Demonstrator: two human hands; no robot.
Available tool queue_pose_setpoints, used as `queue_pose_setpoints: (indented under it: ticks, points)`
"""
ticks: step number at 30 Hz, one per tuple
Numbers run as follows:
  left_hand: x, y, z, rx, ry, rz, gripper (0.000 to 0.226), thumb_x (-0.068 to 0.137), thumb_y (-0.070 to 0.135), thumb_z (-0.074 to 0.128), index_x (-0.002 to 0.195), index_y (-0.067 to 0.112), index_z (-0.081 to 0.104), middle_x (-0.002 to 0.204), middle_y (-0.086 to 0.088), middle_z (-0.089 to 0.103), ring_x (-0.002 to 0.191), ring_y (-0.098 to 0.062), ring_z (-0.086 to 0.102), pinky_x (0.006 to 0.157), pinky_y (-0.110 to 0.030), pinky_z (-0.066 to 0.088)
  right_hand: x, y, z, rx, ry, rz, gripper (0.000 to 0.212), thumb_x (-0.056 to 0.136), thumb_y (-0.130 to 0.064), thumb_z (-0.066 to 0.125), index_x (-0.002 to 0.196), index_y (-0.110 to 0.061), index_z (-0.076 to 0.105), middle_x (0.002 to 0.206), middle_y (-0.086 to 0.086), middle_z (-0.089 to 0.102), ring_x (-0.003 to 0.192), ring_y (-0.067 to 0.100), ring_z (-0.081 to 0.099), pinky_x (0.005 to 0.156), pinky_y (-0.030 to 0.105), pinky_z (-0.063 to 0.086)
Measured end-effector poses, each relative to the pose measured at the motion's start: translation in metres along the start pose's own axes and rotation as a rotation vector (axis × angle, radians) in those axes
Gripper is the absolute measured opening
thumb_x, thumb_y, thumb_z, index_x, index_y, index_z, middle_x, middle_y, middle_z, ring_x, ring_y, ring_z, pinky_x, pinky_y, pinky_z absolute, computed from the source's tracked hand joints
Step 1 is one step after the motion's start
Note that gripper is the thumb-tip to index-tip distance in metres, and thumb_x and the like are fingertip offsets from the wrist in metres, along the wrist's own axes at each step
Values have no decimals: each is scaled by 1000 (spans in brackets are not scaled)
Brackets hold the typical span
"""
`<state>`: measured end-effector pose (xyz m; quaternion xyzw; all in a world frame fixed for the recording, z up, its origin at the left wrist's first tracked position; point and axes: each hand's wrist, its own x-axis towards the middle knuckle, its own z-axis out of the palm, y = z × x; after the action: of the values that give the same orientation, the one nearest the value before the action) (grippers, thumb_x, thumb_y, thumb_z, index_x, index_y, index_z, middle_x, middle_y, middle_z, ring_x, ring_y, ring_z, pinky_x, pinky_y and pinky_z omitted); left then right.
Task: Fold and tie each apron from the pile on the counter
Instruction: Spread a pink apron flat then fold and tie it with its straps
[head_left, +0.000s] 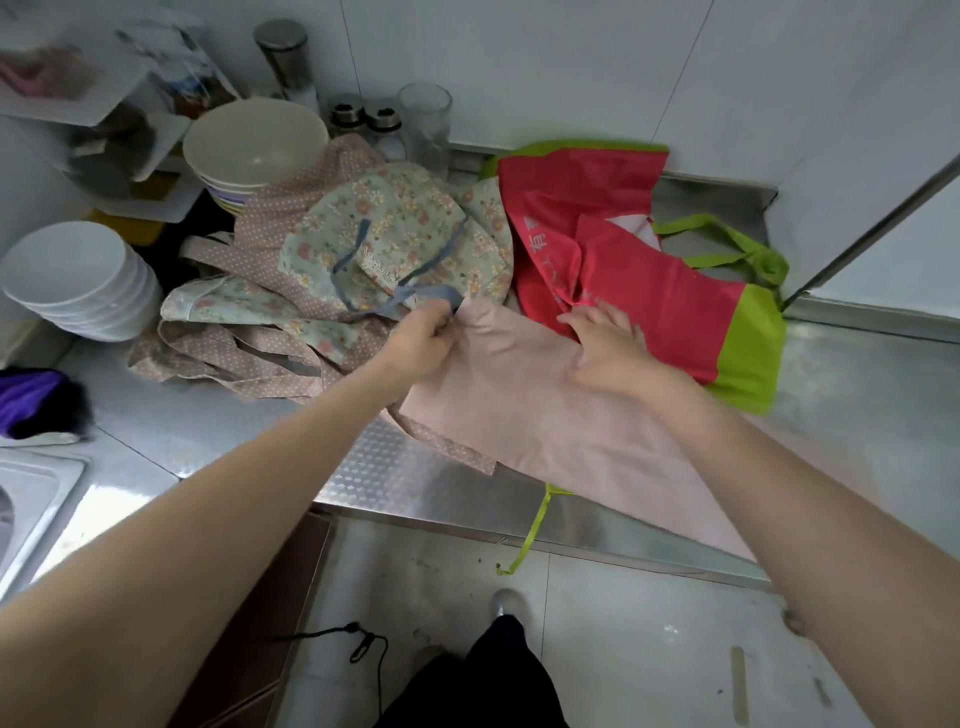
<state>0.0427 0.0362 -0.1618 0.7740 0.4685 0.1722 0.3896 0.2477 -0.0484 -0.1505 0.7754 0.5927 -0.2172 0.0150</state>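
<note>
Pink apron (524, 405): spread flat on the steel counter (363, 467), under both hands, near edge hanging over the counter lip.
Left hand (421, 340): fingers curled, pinching the apron's far left corner; blue strap ends just beyond the knuckles.
Right hand (608, 345): fingers spread and straight, pressing down on the apron's far edge, fingertips touching the red fabric.
Floral apron (400, 228): heaped beyond the left fingers, blue ties (395, 299) across it.
Red and green apron (649, 275): crumpled beyond and right of the right fingers.
Bowls (254, 150): stacked well left of the left hand.
</note>
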Motion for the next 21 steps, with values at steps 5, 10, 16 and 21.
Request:
queue_pose_setpoints:
  ticks: [5,10,16,21]
  points:
    - [30,25,-35,-28,195,98,24,91,-8,43,73,9,47,64,4,43,72,-17,44,59,-25,27,28,1,-27,564,-176,-23,21,83,-7,66,101,4,66,97,14,65,91,25,61,81,35,48]
    - [43,38,-47,-149,608,-173,22,92,8,48,114,7,51,111,-3,57,97,-17,52,83,-22,40,56,2,-55,1032,210,43,8,77,0,69,72,-4,65,68,2,63,66,15,56,63,30,44]
    - [44,20,8,-167,20,-453,23,94,5,44,116,1,50,117,-18,55,110,-31,53,91,-37,43,88,29,-91,1244,350,155,24,80,9,62,68,-12,60,67,0,63,59,11,59,69,30,52]
    - [29,22,47,-28,-333,-475,19,90,-1,36,88,4,55,85,-22,55,83,-29,56,70,-34,42,101,56,-64,1210,225,397,22,91,-7,51,111,-12,57,106,6,59,90,16,56,71,19,47]
